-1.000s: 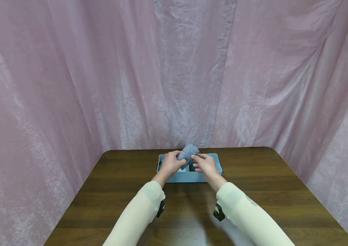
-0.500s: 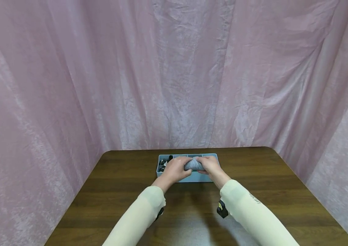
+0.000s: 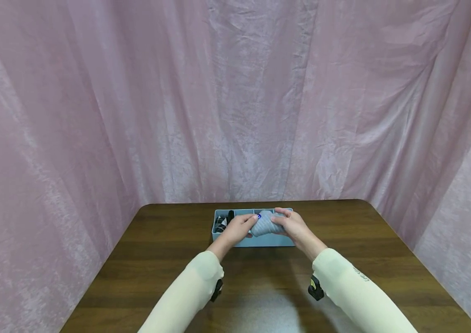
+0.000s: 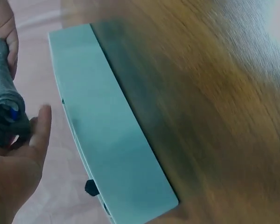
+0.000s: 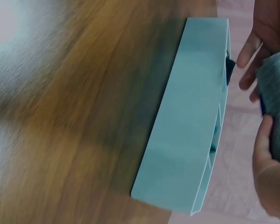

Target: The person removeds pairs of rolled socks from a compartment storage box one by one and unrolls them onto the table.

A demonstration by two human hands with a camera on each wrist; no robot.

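A thick roll of grey ribbed cloth (image 3: 266, 224) is held up over the near side of a light blue divided box (image 3: 260, 241). My left hand (image 3: 238, 228) pinches the left end of the roll between thumb and fingers. Around its right end, my right hand (image 3: 296, 227) grips with thumb and fingers. A small blue patch shows at the left end, and the left wrist view shows the cloth (image 4: 4, 100) coiled in a spiral there. Part of the box's inside is hidden behind the hands and the roll.
The box's left compartment holds black and white items (image 3: 220, 224), with a dark rounded piece (image 3: 230, 215) at its right side. The box stands near the far edge of a brown wooden table (image 3: 168, 240). A pink curtain (image 3: 235, 115) hangs behind.
The cloth was a looser bundle higher above the box; it is now a compact roll, lower and further right. My right hand has shifted right with it.
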